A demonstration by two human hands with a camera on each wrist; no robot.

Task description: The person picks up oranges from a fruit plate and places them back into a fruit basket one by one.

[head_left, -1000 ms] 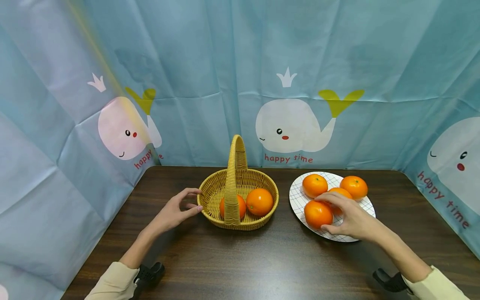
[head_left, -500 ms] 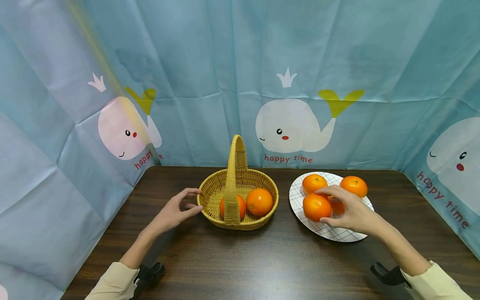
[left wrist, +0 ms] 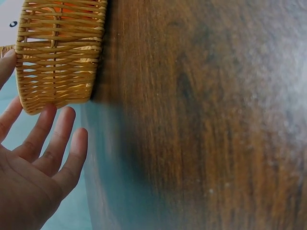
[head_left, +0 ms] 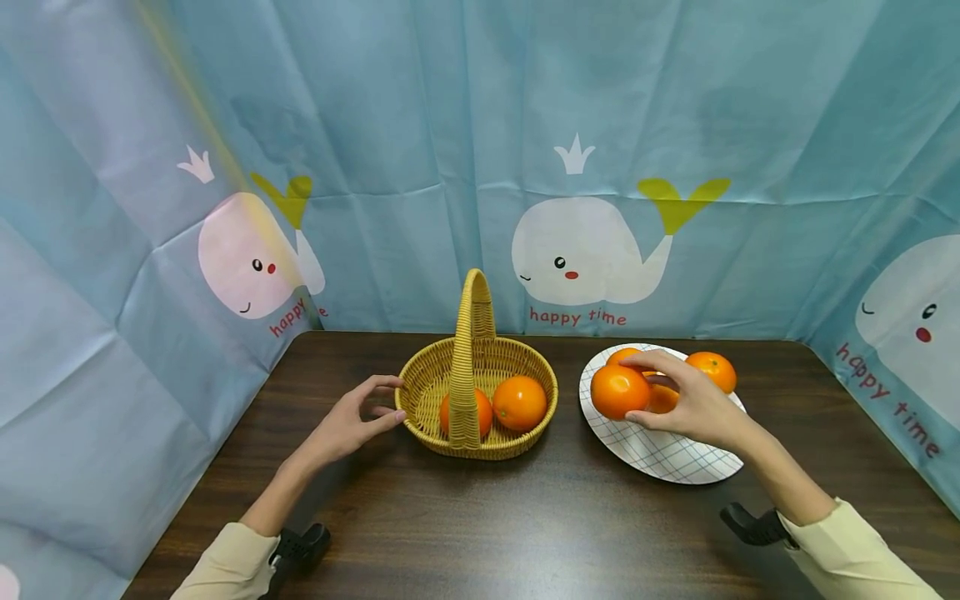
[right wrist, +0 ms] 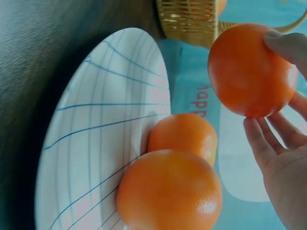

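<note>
My right hand (head_left: 697, 408) holds an orange (head_left: 619, 392) between thumb and fingertips, raised above the left part of a round white plate (head_left: 667, 457) with a grid pattern. In the right wrist view, the held orange (right wrist: 249, 72) is clear of the plate (right wrist: 105, 105). Several other oranges sit on the plate, partly hidden behind the hand; one orange (head_left: 712, 371) shows at its right. My left hand (head_left: 348, 429) touches the left end of a yellow woven basket (head_left: 420, 367) with loosely extended fingers. Inside the basket lie two oranges, one (head_left: 520, 403) beside the other (head_left: 480, 414), which the handle partly covers.
The basket's tall arched handle (head_left: 465, 358) rises over its middle. Basket and plate stand apart on a dark wooden table (head_left: 510, 525). A blue curtain (head_left: 420, 167) with whale prints hangs behind and at the sides.
My right hand has lifted the orange off the plate and carried it up and a little left. My left hand stays at the basket.
</note>
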